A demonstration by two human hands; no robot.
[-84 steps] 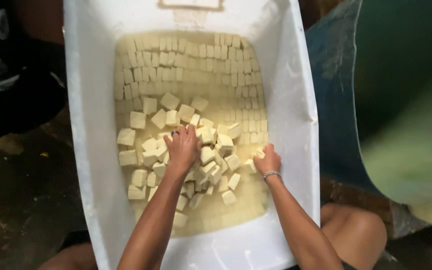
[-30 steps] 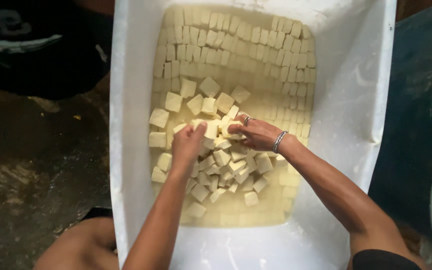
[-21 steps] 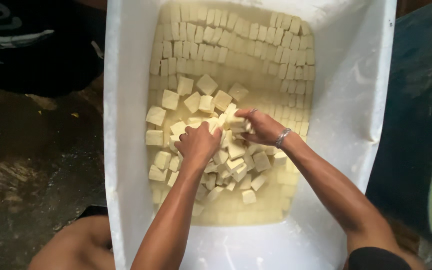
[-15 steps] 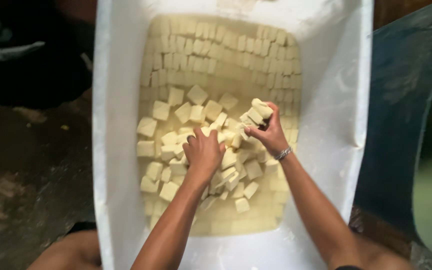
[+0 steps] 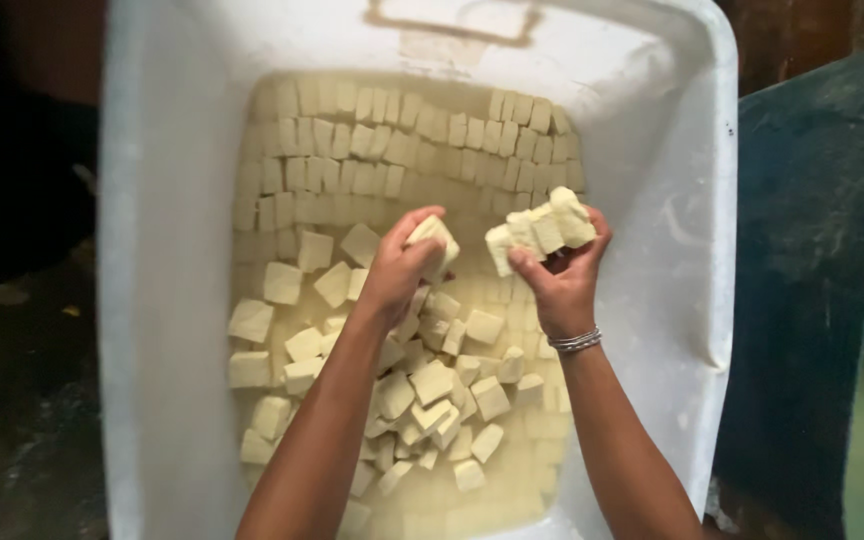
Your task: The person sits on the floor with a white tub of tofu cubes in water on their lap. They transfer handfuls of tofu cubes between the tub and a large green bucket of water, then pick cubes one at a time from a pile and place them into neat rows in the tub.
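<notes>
A large white plastic tub [image 5: 162, 250] holds yellowish liquid and many pale cream cubes [image 5: 432, 385]. Neat rows of cubes [image 5: 392, 140] lie at the far end; loose ones are heaped nearer me. My left hand [image 5: 397, 270] is raised over the middle of the tub and grips one cube [image 5: 435, 240]. My right hand [image 5: 562, 280], with a bracelet at the wrist, holds a row of several cubes [image 5: 542, 232] just to the right of it. Both hands are above the liquid.
A dark blue-green container [image 5: 822, 300] stands close on the right of the tub. Dark, wet ground [image 5: 22, 380] lies to the left. The tub's far rim has a handle recess [image 5: 452, 18].
Both hands have lifted out of the loose pile and moved toward the far rows. The right hand has gathered several cubes; the left has picked up one.
</notes>
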